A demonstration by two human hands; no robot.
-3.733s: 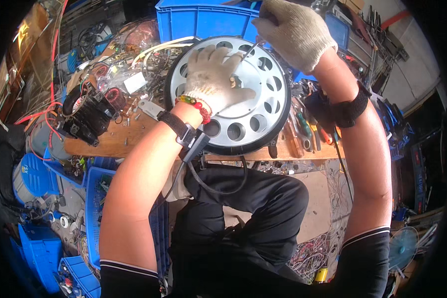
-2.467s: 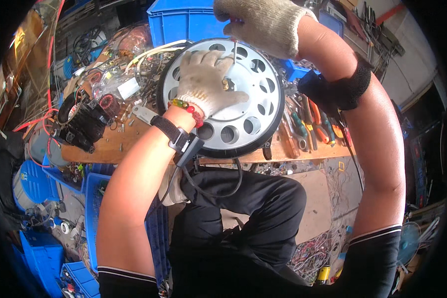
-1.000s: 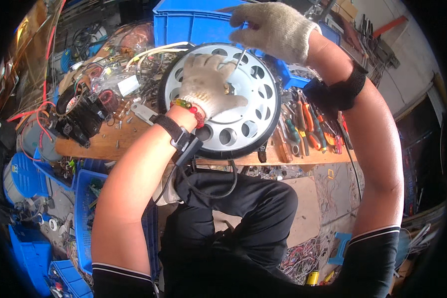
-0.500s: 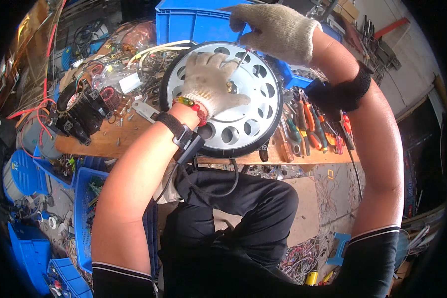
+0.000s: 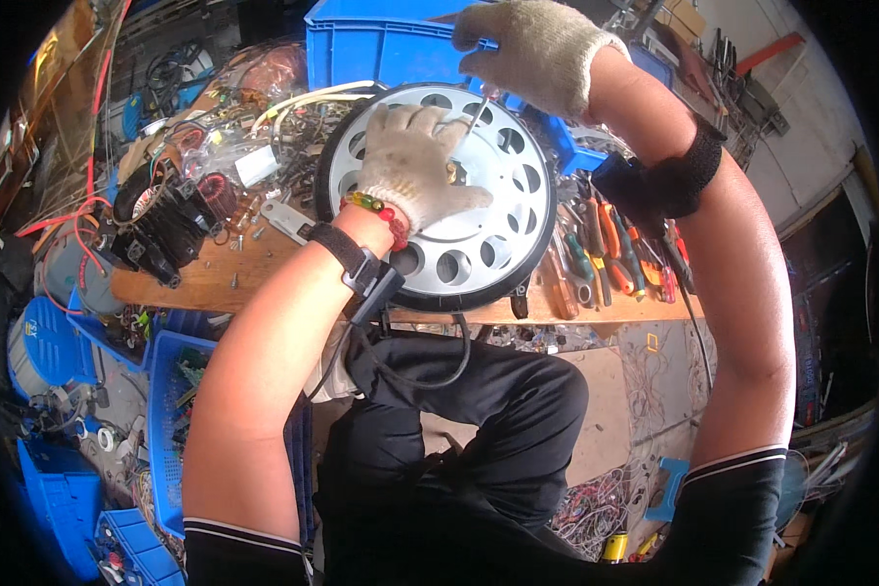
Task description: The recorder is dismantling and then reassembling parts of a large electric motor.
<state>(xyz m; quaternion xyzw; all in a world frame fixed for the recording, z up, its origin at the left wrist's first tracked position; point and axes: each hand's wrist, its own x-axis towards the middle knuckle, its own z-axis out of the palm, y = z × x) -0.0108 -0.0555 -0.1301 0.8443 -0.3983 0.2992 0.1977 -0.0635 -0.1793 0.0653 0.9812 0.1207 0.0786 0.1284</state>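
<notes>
A round silver wheel (image 5: pixel 474 210) with a ring of holes and a black rim lies on the wooden bench. My left hand (image 5: pixel 410 161), in a pale knit glove, rests on its face with fingers spread, pressing near the hub. Over the wheel's far right edge, my gloved right hand (image 5: pixel 537 59) is closed around the handle end of a screwdriver (image 5: pixel 477 119). Its thin shaft slants down towards the hub, beside my left fingers. The glove covers most of the handle, and the tip is hard to make out.
Behind the wheel stands a blue bin (image 5: pixel 381 54). Pliers and screwdrivers (image 5: pixel 606 249) lie to the right on the bench (image 5: pixel 264 262). Copper-wound motor parts (image 5: pixel 156 225) and small scrap cover its left side. A blue basket (image 5: pixel 166 430) sits below left.
My right hand and forearm have shifted slightly left, with the screwdriver staying at nearly the same slant. My left hand and the wheel look unmoved.
</notes>
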